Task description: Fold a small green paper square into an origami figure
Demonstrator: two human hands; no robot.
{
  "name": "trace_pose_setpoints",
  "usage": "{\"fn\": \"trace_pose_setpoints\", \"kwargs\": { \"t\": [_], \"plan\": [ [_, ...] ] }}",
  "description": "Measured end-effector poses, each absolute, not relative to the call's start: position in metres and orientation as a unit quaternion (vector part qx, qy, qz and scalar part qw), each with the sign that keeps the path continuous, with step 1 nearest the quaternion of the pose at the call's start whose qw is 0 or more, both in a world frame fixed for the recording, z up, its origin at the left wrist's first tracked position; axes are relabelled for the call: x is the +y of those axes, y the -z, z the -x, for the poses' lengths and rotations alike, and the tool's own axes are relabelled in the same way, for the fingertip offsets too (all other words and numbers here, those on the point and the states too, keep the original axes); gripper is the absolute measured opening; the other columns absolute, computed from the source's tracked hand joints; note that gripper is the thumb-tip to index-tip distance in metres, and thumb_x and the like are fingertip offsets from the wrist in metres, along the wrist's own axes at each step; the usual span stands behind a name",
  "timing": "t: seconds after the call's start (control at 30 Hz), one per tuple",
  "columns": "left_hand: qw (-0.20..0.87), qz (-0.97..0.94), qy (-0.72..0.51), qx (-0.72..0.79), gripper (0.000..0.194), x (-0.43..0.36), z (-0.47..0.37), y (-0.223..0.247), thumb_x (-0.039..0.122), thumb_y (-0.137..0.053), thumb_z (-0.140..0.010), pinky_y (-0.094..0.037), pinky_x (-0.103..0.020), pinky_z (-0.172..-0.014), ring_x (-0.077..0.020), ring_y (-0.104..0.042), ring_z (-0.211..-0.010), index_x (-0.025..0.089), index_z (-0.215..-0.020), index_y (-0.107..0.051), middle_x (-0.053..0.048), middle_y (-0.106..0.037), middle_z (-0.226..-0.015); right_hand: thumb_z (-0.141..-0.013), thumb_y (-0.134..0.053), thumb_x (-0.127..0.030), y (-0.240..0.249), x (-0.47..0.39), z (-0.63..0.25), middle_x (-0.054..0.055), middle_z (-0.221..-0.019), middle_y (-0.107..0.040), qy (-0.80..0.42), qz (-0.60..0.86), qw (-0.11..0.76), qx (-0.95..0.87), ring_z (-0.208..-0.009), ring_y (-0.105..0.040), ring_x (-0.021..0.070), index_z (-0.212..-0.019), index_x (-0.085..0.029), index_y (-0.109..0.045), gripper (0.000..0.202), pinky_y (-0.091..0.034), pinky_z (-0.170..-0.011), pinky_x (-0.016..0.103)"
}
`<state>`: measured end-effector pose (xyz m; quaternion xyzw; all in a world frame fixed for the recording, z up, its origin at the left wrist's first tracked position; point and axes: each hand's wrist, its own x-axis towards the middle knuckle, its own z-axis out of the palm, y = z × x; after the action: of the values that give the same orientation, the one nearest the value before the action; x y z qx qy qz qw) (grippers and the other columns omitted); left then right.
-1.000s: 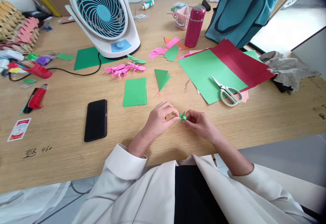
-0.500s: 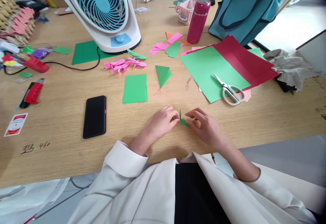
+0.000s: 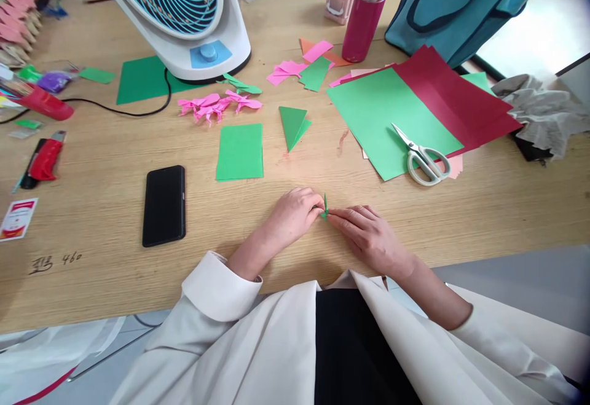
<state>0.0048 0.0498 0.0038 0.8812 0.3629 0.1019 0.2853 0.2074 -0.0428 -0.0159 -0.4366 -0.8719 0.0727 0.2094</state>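
Note:
Between my two hands is a small green folded-paper figure (image 3: 325,213), one thin point of it sticking up. My left hand (image 3: 297,209) pinches its left side between thumb and fingers. From the right, my right hand (image 3: 369,233) closes on it with fingers pressed together, covering most of that side. Farther up the table lie a stack of green paper squares (image 3: 239,152) and a folded green triangle (image 3: 292,127). Several pink folded-paper figures (image 3: 214,107) rest together beyond the squares, with a green folded one (image 3: 242,84) behind them.
White-handled scissors (image 3: 426,162) lie on a light green sheet (image 3: 369,110) over red sheets (image 3: 461,101). A phone (image 3: 164,206) is at left, a red utility knife (image 3: 48,156) beyond it. A fan (image 3: 203,36), magenta flask (image 3: 366,15) and blue bag (image 3: 452,11) stand at the back.
My right hand has moved in from slightly apart, and its fingers now press on the right side of the green paper figure. My left hand keeps its pinch. The camera view has shifted slightly.

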Motion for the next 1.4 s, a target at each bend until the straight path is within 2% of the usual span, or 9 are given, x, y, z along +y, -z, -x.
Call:
{"fn": "trace_pose_setpoints", "kwargs": {
  "t": [0.17, 0.43, 0.57, 0.73, 0.93, 1.17, 1.4],
  "plan": [
    [0.285, -0.882, -0.090, 0.365, 0.010, 0.050, -0.006, -0.007, 0.015, -0.061, -0.091, -0.046, -0.032, -0.080, -0.0193, -0.062, -0.089, 0.018, -0.081, -0.066, -0.003, -0.066, -0.086, -0.097, -0.042, -0.010, 0.014, -0.042, -0.208, 0.014, -0.131, -0.063, -0.057, 0.421, 0.180, -0.887, -0.103, -0.059, 0.0258, -0.137, -0.012, -0.054, 0.041, -0.048, -0.086, 0.042],
    [0.261, -0.889, -0.054, 0.372, 0.010, 0.053, -0.011, -0.011, 0.013, -0.061, -0.086, -0.046, -0.033, -0.076, -0.0202, -0.060, -0.084, 0.019, -0.078, -0.064, -0.003, -0.065, -0.083, -0.097, -0.044, -0.012, 0.012, -0.041, -0.204, 0.013, -0.126, -0.066, -0.064, 0.446, 0.160, -0.878, -0.099, -0.059, 0.0255, -0.130, -0.015, -0.060, 0.038, -0.048, -0.084, 0.042],
    [0.204, -0.913, -0.047, 0.350, 0.008, 0.051, -0.010, -0.010, 0.016, -0.062, -0.086, -0.045, -0.033, -0.074, -0.0210, -0.058, -0.085, 0.018, -0.079, -0.063, -0.004, -0.063, -0.085, -0.098, -0.043, -0.011, 0.010, -0.041, -0.203, 0.012, -0.123, -0.067, -0.049, 0.445, 0.159, -0.880, -0.098, -0.059, 0.0247, -0.126, -0.014, -0.062, 0.034, -0.047, -0.084, 0.040],
    [0.136, -0.938, -0.082, 0.309, 0.008, 0.043, -0.005, -0.005, 0.017, -0.058, -0.092, -0.043, -0.033, -0.081, -0.0207, -0.055, -0.092, 0.017, -0.086, -0.064, -0.006, -0.063, -0.093, -0.098, -0.044, -0.011, 0.010, -0.041, -0.202, 0.012, -0.122, -0.068, -0.042, 0.449, 0.166, -0.877, -0.095, -0.059, 0.0238, -0.125, -0.012, -0.062, 0.033, -0.046, -0.082, 0.039],
    [0.081, -0.948, -0.106, 0.290, 0.013, 0.033, 0.004, 0.000, 0.017, -0.054, -0.095, -0.041, -0.033, -0.080, -0.0204, -0.051, -0.088, 0.017, -0.086, -0.064, -0.006, -0.062, -0.091, -0.097, -0.043, -0.010, 0.012, -0.042, -0.202, 0.012, -0.123, -0.068, -0.042, 0.455, 0.173, -0.872, -0.097, -0.059, 0.0240, -0.127, -0.015, -0.062, 0.035, -0.046, -0.084, 0.039],
    [0.052, -0.955, -0.124, 0.265, 0.023, 0.027, 0.015, 0.003, 0.019, -0.044, -0.101, -0.037, -0.035, -0.076, -0.0197, -0.051, -0.084, 0.019, -0.096, -0.067, -0.004, -0.064, -0.086, -0.097, -0.044, -0.010, 0.013, -0.043, -0.202, 0.012, -0.125, -0.067, -0.038, 0.454, 0.176, -0.873, -0.097, -0.060, 0.0238, -0.129, -0.013, -0.062, 0.036, -0.047, -0.084, 0.040],
    [0.018, -0.960, -0.129, 0.247, 0.024, 0.025, 0.017, 0.005, 0.020, -0.043, -0.103, -0.036, -0.036, -0.076, -0.0187, -0.054, -0.086, 0.019, -0.112, -0.065, -0.004, -0.066, -0.086, -0.097, -0.044, -0.011, 0.014, -0.044, -0.202, 0.011, -0.127, -0.067, -0.053, 0.459, 0.174, -0.870, -0.101, -0.060, 0.0243, -0.133, -0.018, -0.060, 0.040, -0.047, -0.085, 0.040]
  ]
}}
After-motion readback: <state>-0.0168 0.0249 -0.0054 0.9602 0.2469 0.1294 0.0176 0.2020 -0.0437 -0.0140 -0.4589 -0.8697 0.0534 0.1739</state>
